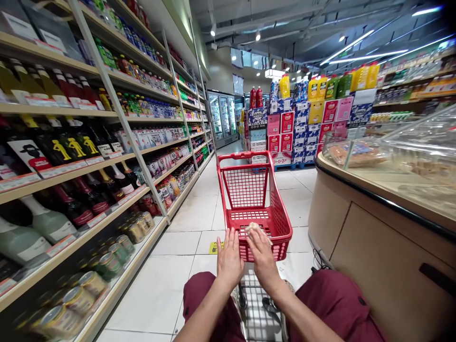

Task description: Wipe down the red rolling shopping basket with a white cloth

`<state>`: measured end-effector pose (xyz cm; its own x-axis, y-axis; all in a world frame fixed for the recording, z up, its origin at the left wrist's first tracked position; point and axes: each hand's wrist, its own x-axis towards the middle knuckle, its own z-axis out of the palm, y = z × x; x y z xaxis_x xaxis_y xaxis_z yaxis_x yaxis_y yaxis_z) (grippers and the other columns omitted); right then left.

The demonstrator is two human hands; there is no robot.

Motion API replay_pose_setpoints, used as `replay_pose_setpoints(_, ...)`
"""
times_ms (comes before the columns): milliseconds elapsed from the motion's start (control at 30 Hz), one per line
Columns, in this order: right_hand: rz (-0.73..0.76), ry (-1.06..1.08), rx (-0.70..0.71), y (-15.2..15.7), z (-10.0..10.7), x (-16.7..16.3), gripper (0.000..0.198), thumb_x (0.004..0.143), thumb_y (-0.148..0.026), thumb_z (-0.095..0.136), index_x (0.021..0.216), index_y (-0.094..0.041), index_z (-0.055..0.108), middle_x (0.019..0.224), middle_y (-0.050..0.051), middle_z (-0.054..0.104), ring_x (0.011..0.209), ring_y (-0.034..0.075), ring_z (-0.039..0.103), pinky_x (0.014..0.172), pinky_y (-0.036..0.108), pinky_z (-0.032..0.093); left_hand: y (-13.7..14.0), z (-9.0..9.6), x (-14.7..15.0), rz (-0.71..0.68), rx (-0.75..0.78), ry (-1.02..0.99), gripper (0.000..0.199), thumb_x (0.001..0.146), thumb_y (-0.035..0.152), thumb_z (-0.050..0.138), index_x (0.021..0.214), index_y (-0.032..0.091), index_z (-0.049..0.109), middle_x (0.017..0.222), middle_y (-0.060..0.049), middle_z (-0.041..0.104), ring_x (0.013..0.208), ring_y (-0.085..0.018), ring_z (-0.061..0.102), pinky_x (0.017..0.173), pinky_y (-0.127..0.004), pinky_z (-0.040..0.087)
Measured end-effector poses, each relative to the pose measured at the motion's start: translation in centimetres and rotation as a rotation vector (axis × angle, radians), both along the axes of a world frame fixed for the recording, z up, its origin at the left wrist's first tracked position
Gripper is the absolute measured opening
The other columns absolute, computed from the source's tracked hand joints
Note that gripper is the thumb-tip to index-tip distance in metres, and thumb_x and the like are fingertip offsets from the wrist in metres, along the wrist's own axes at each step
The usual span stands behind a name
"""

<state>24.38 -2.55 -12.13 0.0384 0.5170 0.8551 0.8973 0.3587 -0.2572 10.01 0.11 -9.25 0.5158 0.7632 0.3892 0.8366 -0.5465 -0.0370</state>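
In front of my knees stands a red plastic shopping cart with lattice walls and floor. My left hand lies with fingers stretched out over the cart's near rim, palm down, with nothing seen in it. Close beside it, my right hand reaches over the same rim. A crumpled off-white cloth shows at its fingertips and along one side, pressed under the fingers; most of it is hidden. The cart's handle bar is at the far end.
Shelves of bottles and cans line the left side. At right is a curved wooden display counter with packaged food, and dark cables at its foot. Stacked drink cartons stand ahead. White floor tiles surround the cart.
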Motion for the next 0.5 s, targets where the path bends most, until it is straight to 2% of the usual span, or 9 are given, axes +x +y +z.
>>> replay_pose_setpoints(67,0.025,0.000,-0.016,0.0,0.0,0.6,0.053,0.083,-0.004,0.031,0.132,-0.024,0.031,0.136,0.006,0.037,0.129,0.021,0.022,0.101,0.049,0.033,0.5,0.4,-0.2,-0.024,-0.001,-0.002,0.070,0.068,0.013,0.041,0.135,0.012,0.019,0.142,-0.010,0.023,0.132,-0.022,0.013,0.105,-0.053,0.012)
replay_pose_setpoints(200,-0.167,0.131,0.028,-0.3,0.2,5.1,0.055,0.083,-0.005,0.028,0.134,-0.025,0.027,0.137,0.007,0.034,0.128,0.020,0.026,0.102,0.050,0.030,1.7,0.7,0.2,0.028,-0.004,-0.051,0.069,0.068,0.013,0.042,0.134,0.010,0.022,0.141,-0.012,0.025,0.132,-0.024,0.013,0.105,-0.053,0.013)
replay_pose_setpoints(267,-0.196,0.125,0.042,0.0,0.3,5.3,0.056,0.083,-0.004,0.028,0.134,-0.026,0.027,0.136,0.007,0.036,0.128,0.021,0.026,0.101,0.052,0.029,2.0,0.6,0.7,0.027,-0.002,-0.067,0.070,0.067,0.012,0.043,0.133,0.010,0.023,0.141,-0.012,0.026,0.132,-0.024,0.013,0.105,-0.052,0.014)
replay_pose_setpoints(400,-0.026,0.016,-0.006,1.0,0.4,2.2,0.057,0.082,-0.003,0.030,0.134,-0.025,0.027,0.133,0.008,0.041,0.127,0.023,0.027,0.099,0.052,0.033,2.0,0.5,1.2,-0.027,0.017,-0.066,0.068,0.070,0.012,0.042,0.134,0.011,0.020,0.140,-0.012,0.028,0.132,-0.023,0.015,0.105,-0.051,0.015)
replay_pose_setpoints(500,0.027,0.024,-0.050,0.7,0.6,2.9,0.055,0.082,-0.004,0.029,0.134,-0.025,0.028,0.134,0.007,0.039,0.126,0.022,0.031,0.098,0.049,0.035,2.4,1.0,1.2,-0.066,0.010,-0.049,0.062,0.074,0.016,0.042,0.133,0.012,0.023,0.139,-0.012,0.031,0.131,-0.023,0.019,0.104,-0.051,0.017)
